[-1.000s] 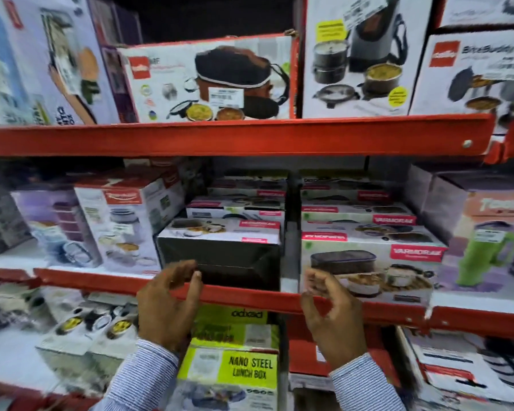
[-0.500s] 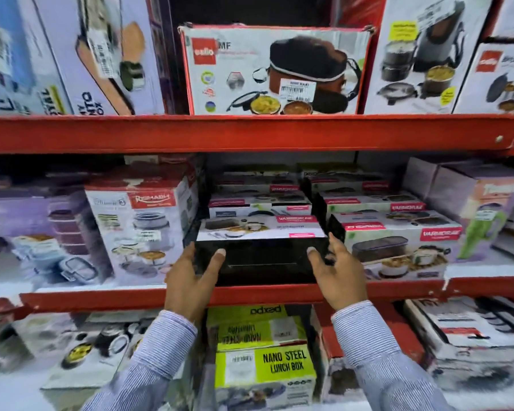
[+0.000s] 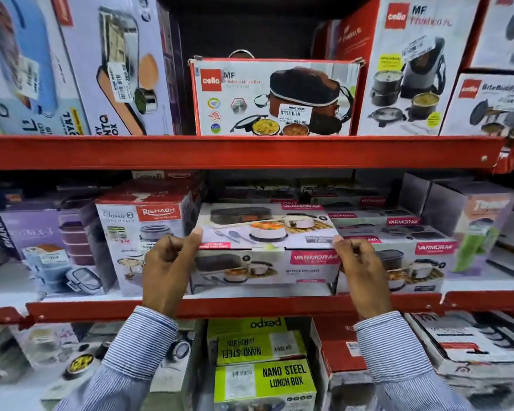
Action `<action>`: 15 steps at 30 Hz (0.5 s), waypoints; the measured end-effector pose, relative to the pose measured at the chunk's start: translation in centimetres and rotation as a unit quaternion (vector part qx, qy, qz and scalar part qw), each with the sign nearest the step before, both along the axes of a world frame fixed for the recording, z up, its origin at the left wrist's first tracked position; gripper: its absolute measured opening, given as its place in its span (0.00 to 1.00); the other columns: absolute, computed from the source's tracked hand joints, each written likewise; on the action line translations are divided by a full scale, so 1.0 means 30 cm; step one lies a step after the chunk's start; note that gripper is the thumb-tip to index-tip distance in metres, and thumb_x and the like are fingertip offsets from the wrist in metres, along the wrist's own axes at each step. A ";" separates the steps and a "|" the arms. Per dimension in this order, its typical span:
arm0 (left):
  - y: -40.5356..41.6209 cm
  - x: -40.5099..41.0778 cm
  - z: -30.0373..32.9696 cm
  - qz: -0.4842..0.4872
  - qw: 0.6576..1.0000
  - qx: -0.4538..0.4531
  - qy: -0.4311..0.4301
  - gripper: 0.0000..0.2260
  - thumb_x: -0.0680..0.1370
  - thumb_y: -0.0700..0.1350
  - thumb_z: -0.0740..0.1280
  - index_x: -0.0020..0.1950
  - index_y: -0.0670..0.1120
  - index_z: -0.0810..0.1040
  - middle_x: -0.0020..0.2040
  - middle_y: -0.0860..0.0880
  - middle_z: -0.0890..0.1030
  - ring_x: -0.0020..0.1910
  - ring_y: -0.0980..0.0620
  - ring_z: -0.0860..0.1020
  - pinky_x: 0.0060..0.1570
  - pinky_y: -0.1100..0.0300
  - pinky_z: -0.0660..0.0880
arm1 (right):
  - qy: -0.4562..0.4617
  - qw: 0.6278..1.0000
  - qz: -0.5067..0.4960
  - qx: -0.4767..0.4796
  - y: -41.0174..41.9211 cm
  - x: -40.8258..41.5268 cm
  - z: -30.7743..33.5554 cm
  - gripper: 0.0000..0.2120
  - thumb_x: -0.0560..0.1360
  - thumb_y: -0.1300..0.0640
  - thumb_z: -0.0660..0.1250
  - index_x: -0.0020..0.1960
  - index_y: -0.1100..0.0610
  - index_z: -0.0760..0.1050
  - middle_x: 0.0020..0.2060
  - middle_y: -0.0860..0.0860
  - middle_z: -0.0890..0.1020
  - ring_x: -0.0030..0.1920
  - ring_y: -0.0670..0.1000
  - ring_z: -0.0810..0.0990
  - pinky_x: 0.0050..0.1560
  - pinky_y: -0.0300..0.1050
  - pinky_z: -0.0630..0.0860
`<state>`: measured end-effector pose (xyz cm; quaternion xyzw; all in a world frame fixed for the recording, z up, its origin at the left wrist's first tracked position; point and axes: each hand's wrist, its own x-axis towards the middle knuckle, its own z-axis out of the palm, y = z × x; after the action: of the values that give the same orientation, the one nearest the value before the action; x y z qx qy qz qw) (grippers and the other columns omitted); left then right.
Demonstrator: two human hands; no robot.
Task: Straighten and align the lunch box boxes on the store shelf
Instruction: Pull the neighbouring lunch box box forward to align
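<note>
1. The Varmora box (image 3: 267, 226) sits on the middle shelf (image 3: 250, 307), at the centre of the view, front edge toward the shelf lip and top face tipped toward the camera.
2. The left hand (image 3: 168, 271) grips the box's front-left corner, thumb on the top face and fingers curled against its left end.
3. The right hand (image 3: 361, 271) grips the front-right corner the same way, thumb on top.
4. Both hands are closed on this one box; striped sleeves enter from 7 and 5 o'clock.
5. At 9 o'clock of the box, just beside it, stands the Rishabh box (image 3: 143, 232), upright; the left hand overlaps its front.
6. At 3 o'clock lies a second Varmora box (image 3: 413, 262), close beside the held one, with more flat boxes stacked behind.
7. At 12 o'clock, on the upper shelf, the Cello box (image 3: 275, 97) stands upright with a price sticker on it.
8. At 6 o'clock, on the lower shelf, is the green Nano Steel box (image 3: 264, 381).
</note>
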<state>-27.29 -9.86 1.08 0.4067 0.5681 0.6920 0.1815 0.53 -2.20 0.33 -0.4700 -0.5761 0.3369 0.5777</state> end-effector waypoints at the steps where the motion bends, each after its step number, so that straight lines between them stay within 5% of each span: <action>1: 0.003 0.001 -0.003 -0.003 1.000 0.005 -0.001 0.14 0.72 0.55 0.72 0.34 0.49 0.75 0.30 0.53 0.80 0.35 0.52 0.78 0.45 0.49 0.77 | 0.000 1.000 -0.006 0.007 0.008 0.001 0.000 0.16 0.73 0.44 0.67 0.44 0.57 0.74 0.37 0.49 0.81 0.40 0.51 0.78 0.42 0.47 0.73; 3: 0.012 -0.011 -0.017 -0.027 1.000 -0.004 -0.009 0.05 0.73 0.46 0.72 0.45 0.46 0.79 0.41 0.50 0.85 0.43 0.51 0.82 0.48 0.51 0.80 | -0.008 1.000 -0.012 0.014 0.030 0.003 -0.015 0.11 0.71 0.47 0.71 0.47 0.54 0.77 0.40 0.46 0.82 0.42 0.47 0.81 0.45 0.43 0.76; 7: 0.040 -0.054 -0.085 -0.028 0.996 -0.038 0.081 0.23 0.71 0.33 0.73 0.64 0.45 0.76 0.55 0.49 0.83 0.49 0.61 0.81 0.47 0.62 0.81 | -0.117 0.993 -0.016 0.022 0.062 -0.010 -0.069 0.16 0.70 0.56 0.73 0.58 0.52 0.78 0.44 0.46 0.83 0.43 0.39 0.81 0.40 0.27 0.75; 11: 0.063 -0.050 -0.153 -0.005 0.991 -0.076 0.107 0.24 0.71 0.30 0.70 0.62 0.49 0.76 0.55 0.51 0.83 0.46 0.71 0.80 0.45 0.69 0.80 | -0.162 0.986 -0.037 -0.008 0.097 -0.051 -0.132 0.18 0.69 0.60 0.74 0.59 0.58 0.78 0.46 0.52 0.86 0.41 0.45 0.83 0.47 0.42 0.81; 15: 0.067 -0.024 -0.202 0.016 0.990 -0.097 0.104 0.19 0.71 0.30 0.70 0.55 0.50 0.75 0.50 0.50 0.83 0.41 0.75 0.78 0.50 0.64 0.79 | -0.197 0.979 -0.041 -0.041 0.121 -0.078 -0.177 0.17 0.71 0.59 0.72 0.59 0.60 0.78 0.49 0.54 0.86 0.45 0.50 0.84 0.49 0.42 0.80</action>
<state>-28.02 -7.84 -4.96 0.4480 0.6551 0.5899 0.1488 -1.81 1.43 -4.98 -0.5738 -0.6444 0.2370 0.4464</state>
